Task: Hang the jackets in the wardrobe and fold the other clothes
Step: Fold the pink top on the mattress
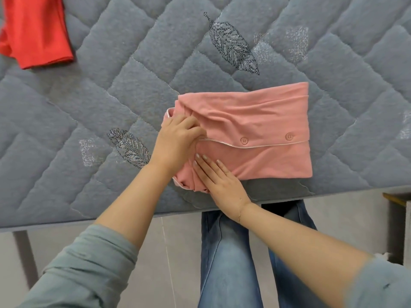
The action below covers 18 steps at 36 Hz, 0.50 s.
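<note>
- A folded pink pyjama shirt with white piping (255, 130) lies on the grey quilted mattress (111, 96), close to its near edge and right of centre.
- Two pink buttons (244, 140) sit along the piped placket, which runs across the folded shirt from left to right.
- The left hand (178, 141) rests on the shirt's left end. Its fingers (189, 124) are curled into the bunched cloth at the collar end and grip it there.
- The right hand (220, 181) lies flat on the shirt's near left corner. Its fingers (204, 165) are straight and spread, pressing the cloth down without gripping it.
- The two hands are just beside each other, and the left hand partly covers the piped collar edge.
- A thin bracelet (239, 213) circles the right wrist.
- Both forearms are bare; grey-green sleeves (89, 258) are pushed up towards the elbows.
- A red folded garment (37, 32) lies at the far left corner of the view, well apart from the pink shirt.
- Dark stitched leaf patterns (233, 45) decorate the mattress; one lies beyond the shirt, another just left of the left hand.
- Blue denim trousers (233, 252) on the person's legs show below the mattress edge, above a pale tiled floor (155, 252).
- A dark metal leg (23, 256) stands below the mattress at the left.
</note>
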Motion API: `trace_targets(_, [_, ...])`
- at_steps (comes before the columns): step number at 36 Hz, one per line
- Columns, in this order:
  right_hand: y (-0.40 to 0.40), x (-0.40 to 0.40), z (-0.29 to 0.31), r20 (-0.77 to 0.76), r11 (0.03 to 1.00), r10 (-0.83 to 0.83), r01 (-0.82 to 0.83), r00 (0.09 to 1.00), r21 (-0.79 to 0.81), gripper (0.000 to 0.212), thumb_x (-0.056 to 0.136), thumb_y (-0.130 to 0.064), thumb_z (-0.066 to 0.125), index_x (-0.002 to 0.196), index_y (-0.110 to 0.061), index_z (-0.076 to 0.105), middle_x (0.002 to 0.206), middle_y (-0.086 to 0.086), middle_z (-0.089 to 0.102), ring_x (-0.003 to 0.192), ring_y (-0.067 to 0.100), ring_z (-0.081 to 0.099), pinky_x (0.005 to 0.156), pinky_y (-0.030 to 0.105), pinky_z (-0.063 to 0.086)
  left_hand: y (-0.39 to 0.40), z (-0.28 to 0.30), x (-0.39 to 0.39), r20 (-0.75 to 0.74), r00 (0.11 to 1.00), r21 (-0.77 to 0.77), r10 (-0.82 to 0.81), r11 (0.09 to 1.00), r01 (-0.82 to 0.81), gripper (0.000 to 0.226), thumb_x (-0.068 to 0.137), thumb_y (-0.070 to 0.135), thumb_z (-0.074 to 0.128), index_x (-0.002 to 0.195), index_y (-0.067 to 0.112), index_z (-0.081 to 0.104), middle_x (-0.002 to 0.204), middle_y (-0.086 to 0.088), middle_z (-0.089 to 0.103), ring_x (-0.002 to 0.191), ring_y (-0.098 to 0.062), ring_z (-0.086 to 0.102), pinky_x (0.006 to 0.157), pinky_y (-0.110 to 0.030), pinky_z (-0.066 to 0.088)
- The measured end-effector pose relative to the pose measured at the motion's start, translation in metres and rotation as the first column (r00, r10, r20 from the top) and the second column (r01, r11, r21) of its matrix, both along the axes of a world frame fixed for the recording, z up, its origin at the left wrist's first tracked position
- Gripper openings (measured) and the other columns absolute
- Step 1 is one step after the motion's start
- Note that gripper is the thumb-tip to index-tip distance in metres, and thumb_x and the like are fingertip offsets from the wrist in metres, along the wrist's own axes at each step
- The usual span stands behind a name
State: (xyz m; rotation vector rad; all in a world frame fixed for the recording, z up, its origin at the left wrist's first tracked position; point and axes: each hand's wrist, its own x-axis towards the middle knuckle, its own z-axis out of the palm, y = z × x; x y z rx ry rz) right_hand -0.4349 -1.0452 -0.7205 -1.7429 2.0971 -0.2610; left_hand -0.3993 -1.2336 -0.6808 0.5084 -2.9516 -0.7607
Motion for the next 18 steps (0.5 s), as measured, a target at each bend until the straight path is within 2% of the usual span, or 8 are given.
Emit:
trace_targets(3, [0.001, 0.001, 0.002, -0.003, 1.0, -0.012, 0.012, 1.0, -0.011, 0.055, 0.089, 0.001, 0.034, 0.142, -0.003, 0.042, 0.15, 0.011, 0.041, 0.139, 0.026, 0.039, 0.115, 0.041, 0.027, -0.003, 0.003, 0.005, 0.026, 0.997, -0.021, -0.076, 0.997, 0.077, 0.009, 0.083, -0.004, 0.065, 0.075, -0.001, 0.069, 0.073, -0.014, 0.063, 0.069, -0.032, 0.057, 0.063, -0.042, 0.049])
trace_targets(6, [0.001, 0.002, 0.001, 0.001, 1.0, -0.018, 0.018, 1.0, -0.016, 0.057, 0.087, 0.003, 0.04, 0.143, -0.003, 0.041, 0.151, 0.011, 0.039, 0.14, 0.026, 0.037, 0.115, 0.041, 0.027, -0.007, 0.007, 0.015, 0.074, 0.993, -0.049, -0.089, 0.994, 0.093, 0.009, 0.079, -0.007, 0.07, 0.078, 0.0, 0.066, 0.078, -0.014, 0.061, 0.07, -0.031, 0.056, 0.063, -0.039, 0.043])
trace_targets(9, [0.0, 0.003, 0.0, 0.008, 0.999, -0.024, 0.024, 1.0, -0.027, 0.062, 0.082, 0.004, 0.054, 0.142, -0.002, 0.041, 0.15, 0.012, 0.04, 0.139, 0.027, 0.039, 0.114, 0.042, 0.031, -0.012, 0.008, 0.015, 0.132, 0.991, -0.059, 0.015, 0.998, -0.007, 0.017, 0.078, 0.005, 0.073, 0.096, 0.003, 0.07, 0.099, -0.014, 0.064, 0.088, -0.035, 0.059, 0.074, -0.044, 0.044])
trace_targets(12, [0.0, 0.003, -0.001, 0.009, 0.999, -0.033, 0.033, 0.999, -0.026, 0.066, 0.08, 0.004, 0.059, 0.143, -0.003, 0.04, 0.15, 0.012, 0.041, 0.138, 0.027, 0.04, 0.114, 0.042, 0.032, -0.016, 0.005, 0.006, 0.179, 0.983, -0.032, -0.033, 0.999, 0.04, 0.018, 0.083, 0.01, 0.068, 0.1, 0.005, 0.072, 0.106, -0.014, 0.066, 0.101, -0.036, 0.06, 0.083, -0.046, 0.041])
trace_targets(14, [0.001, 0.003, -0.002, 0.01, 0.999, -0.027, 0.027, 1.0, -0.028, 0.063, 0.081, 0.004, 0.055, 0.142, -0.003, 0.041, 0.15, 0.012, 0.041, 0.138, 0.027, 0.04, 0.113, 0.042, 0.033, -0.017, 0.006, 0.0, 0.149, 0.986, -0.031, -0.077, 0.996, 0.083, 0.011, 0.084, 0.011, 0.068, 0.092, 0.005, 0.074, 0.096, -0.014, 0.068, 0.092, -0.035, 0.063, 0.079, -0.044, 0.042])
trace_targets(18, [0.001, 0.003, -0.004, -0.007, 1.0, -0.014, 0.013, 1.0, -0.021, 0.059, 0.084, 0.0, 0.049, 0.143, -0.003, 0.041, 0.15, 0.011, 0.041, 0.138, 0.026, 0.04, 0.113, 0.042, 0.033, -0.022, 0.012, 0.001, 0.016, 0.992, -0.073, -0.128, 0.989, 0.129, 0.003, 0.081, 0.006, 0.072, 0.081, 0.004, 0.074, 0.081, -0.013, 0.067, 0.075, -0.033, 0.063, 0.07, -0.035, 0.035])
